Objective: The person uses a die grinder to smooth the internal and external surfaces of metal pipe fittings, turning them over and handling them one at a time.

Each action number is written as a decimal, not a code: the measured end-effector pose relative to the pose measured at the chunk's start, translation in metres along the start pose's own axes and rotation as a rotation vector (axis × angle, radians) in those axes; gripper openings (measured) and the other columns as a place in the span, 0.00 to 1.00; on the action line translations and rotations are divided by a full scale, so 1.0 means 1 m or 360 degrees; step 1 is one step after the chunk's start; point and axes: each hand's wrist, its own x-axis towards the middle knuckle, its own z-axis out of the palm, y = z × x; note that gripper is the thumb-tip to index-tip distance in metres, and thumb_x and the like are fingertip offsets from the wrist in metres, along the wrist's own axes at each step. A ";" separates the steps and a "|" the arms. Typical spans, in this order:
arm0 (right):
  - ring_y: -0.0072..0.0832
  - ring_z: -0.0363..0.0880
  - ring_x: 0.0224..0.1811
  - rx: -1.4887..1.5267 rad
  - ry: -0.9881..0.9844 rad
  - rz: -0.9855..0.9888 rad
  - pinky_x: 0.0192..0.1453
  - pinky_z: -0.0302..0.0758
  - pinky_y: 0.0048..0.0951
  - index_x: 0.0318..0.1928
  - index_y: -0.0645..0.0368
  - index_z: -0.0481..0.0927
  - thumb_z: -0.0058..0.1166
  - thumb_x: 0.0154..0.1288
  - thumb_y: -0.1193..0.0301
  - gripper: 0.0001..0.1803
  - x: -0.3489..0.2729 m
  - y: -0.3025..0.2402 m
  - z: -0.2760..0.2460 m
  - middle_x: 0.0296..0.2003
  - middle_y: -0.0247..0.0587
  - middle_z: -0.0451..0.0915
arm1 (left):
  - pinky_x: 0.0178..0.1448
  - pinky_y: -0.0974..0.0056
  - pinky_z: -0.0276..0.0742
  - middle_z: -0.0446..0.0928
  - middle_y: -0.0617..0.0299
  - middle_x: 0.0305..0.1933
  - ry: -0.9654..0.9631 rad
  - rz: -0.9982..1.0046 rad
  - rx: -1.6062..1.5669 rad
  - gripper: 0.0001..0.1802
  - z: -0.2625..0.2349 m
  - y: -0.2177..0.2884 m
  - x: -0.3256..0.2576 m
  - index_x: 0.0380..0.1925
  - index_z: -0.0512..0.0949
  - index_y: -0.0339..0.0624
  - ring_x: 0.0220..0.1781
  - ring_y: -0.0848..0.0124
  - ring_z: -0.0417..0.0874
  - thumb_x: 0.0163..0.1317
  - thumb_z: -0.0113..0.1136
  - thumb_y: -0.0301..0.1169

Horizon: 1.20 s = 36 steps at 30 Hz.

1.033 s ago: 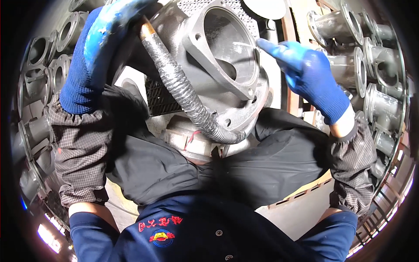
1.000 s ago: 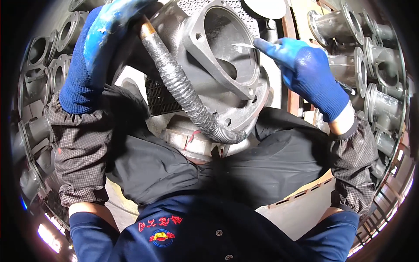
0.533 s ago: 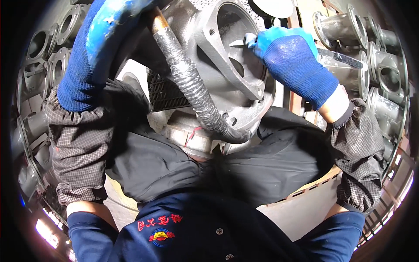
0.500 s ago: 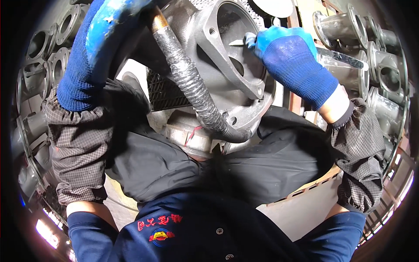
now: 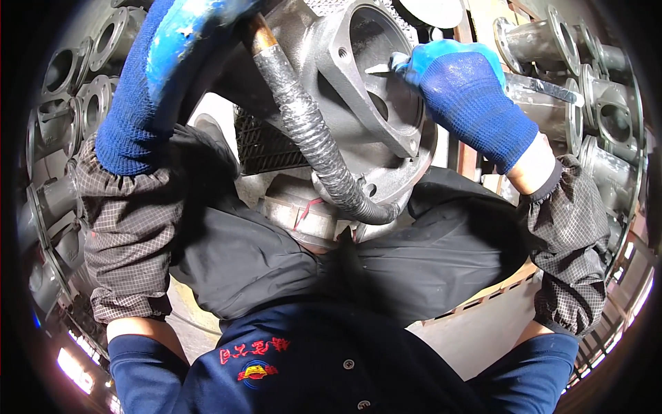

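Propped on the person's lap, against the dark apron, sits a grey cast-metal flanged housing (image 5: 358, 96), tilted so that its bolted, roughly triangular flange and wide bore face up toward the head camera. A hose wrapped in grey tape (image 5: 310, 138) curves down across the casting's front and hooks under its lower rim.

The right hand (image 5: 469, 103), in a blue knit glove, is closed around a slim metal scraper or file (image 5: 545, 88); its pale tip lies at the rim of the bore while the handle end sticks out behind the glove. The left hand (image 5: 179, 41), also gloved in blue, is up at the top edge by the hose's upper end; its fingers run out of view, so I cannot tell whether it is closed on anything.

Judging by its thick walls and rough, sand-cast skin, the housing is likely heavy, fully rigid and not fragile. The grainy surface should grip well under knit gloves, though flange edges may be sharp. The thick flange rim or the neck beneath it look like the soundest places to hold.

Rows of similar flanged castings (image 5: 607, 117) stand stacked on both sides.
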 end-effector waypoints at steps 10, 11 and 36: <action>0.30 0.81 0.33 -0.0008 0.0026 -0.0010 0.30 0.79 0.29 0.39 0.49 0.83 0.59 0.56 0.72 0.09 0.000 0.003 0.006 0.29 0.35 0.79 | 0.45 0.71 0.73 0.76 0.50 0.52 0.0176 0.0331 0.0139 0.33 0.006 -0.005 0.003 0.60 0.69 0.33 0.42 0.69 0.79 0.70 0.38 0.51; 0.30 0.81 0.33 0.0004 0.0058 -0.0061 0.30 0.79 0.29 0.40 0.49 0.83 0.59 0.56 0.72 0.10 -0.004 0.003 0.009 0.29 0.35 0.79 | 0.45 0.71 0.73 0.76 0.50 0.53 0.0139 0.0317 0.0123 0.33 0.005 -0.005 0.002 0.60 0.69 0.33 0.42 0.69 0.79 0.70 0.37 0.51; 0.20 0.76 0.25 0.1524 0.0891 0.0828 0.31 0.75 0.21 0.51 0.55 0.80 0.51 0.62 0.76 0.16 -0.035 0.015 -0.024 0.33 0.37 0.83 | 0.45 0.66 0.77 0.76 0.51 0.45 0.0061 0.0321 -0.0026 0.20 0.002 -0.006 0.002 0.54 0.73 0.33 0.40 0.68 0.80 0.65 0.49 0.33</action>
